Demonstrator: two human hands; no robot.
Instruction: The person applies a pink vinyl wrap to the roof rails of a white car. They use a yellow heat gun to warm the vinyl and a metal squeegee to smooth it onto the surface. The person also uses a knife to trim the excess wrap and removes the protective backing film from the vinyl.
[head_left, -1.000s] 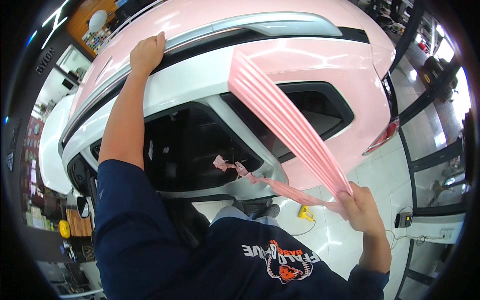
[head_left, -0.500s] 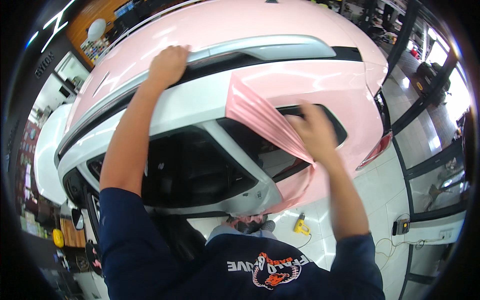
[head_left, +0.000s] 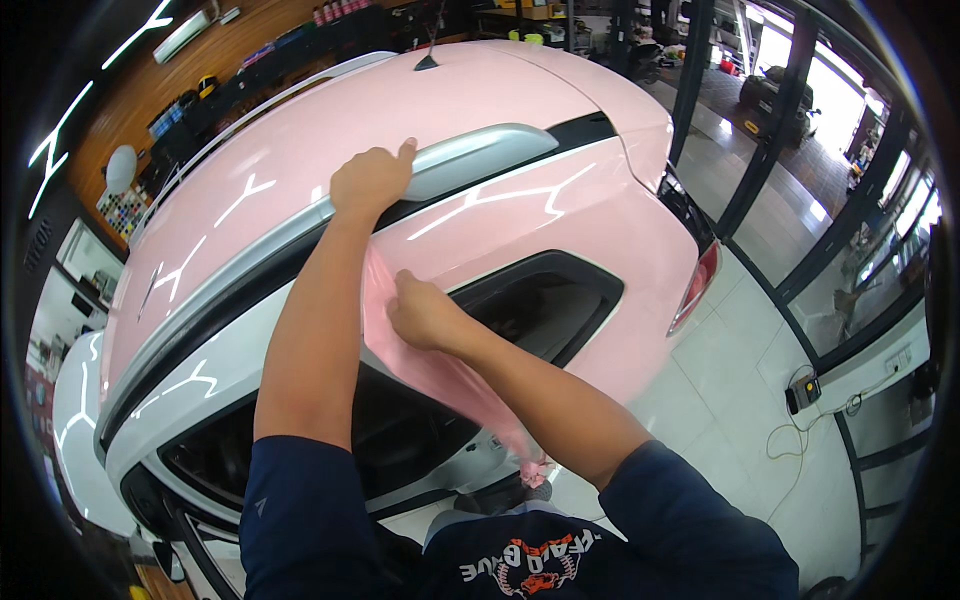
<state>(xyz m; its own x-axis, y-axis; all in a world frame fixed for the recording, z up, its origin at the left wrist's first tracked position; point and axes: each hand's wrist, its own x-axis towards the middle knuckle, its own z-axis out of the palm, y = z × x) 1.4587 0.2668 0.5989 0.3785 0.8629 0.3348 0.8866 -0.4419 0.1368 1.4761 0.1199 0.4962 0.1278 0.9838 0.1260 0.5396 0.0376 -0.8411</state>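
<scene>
A pink-covered car [head_left: 520, 95] stands in front of me, its roof and rear pink, the area above the front side window still white. My left hand [head_left: 370, 182] is wrapped over the silver roof rail [head_left: 470, 158]. Below it, my right hand [head_left: 425, 312] is closed at the loose edge of a sheet of pink film [head_left: 455, 388]; its fingertips are partly hidden. The film hangs slack from the roof edge across the dark rear door window and narrows to a bunched end near my feet. Right of it, the small rear side window [head_left: 545, 305] shows uncovered.
A power box with a cable [head_left: 803, 392] sits by the wall at right, next to dark-framed glass doors [head_left: 765, 150]. Pale floor tiles [head_left: 705, 390] run beside the car's rear. An antenna [head_left: 427, 62] stands on the roof. Another white car [head_left: 75, 420] is at far left.
My right hand has moved left and up from the rear window to beside the roof edge. The film now lies slack instead of stretched in folds. My left hand still rests on the rail.
</scene>
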